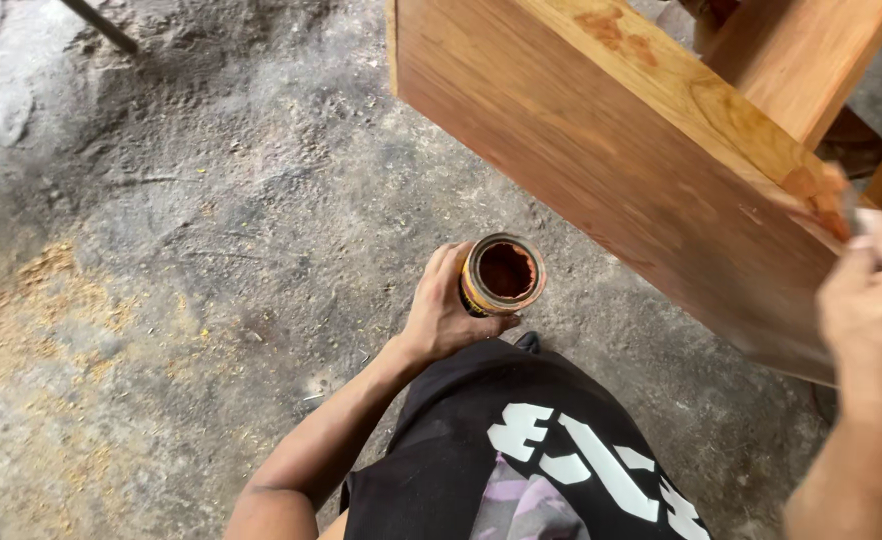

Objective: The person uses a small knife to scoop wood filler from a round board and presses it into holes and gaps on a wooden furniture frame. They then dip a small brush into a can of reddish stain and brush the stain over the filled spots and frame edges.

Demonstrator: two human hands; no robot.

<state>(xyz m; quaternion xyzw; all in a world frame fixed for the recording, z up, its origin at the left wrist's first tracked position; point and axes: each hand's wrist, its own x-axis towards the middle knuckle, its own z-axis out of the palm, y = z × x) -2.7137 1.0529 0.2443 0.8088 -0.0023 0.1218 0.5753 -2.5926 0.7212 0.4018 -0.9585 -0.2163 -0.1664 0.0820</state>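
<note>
Head view, looking down at a person crouched on a dusty concrete floor (211, 200). Left hand (443, 305) is wrapped around a small open tin can (502, 274), fingers closed on its side, thumb near the rim. Can is held upright just above the knee, near the floor, and its inside is coated reddish-brown. Right hand (873, 300) is at the right edge of the frame, fingers closed on a thin tool, likely a brush (847, 212); only its tip shows and it is blurred, so the exact grip can't be told. That tip sits at the lower right corner of a wooden panel (621, 170), on its top edge, where orange-brown patches show. More of the same colour marks the top edge farther up. Panel stands tilted across the upper right, well apart from the can. Another wooden piece (801, 50) is behind it. Sawdust (31, 300) lies scattered on the left part of the floor. Black shorts (521, 450) with white print cover the lap at the bottom.
</note>
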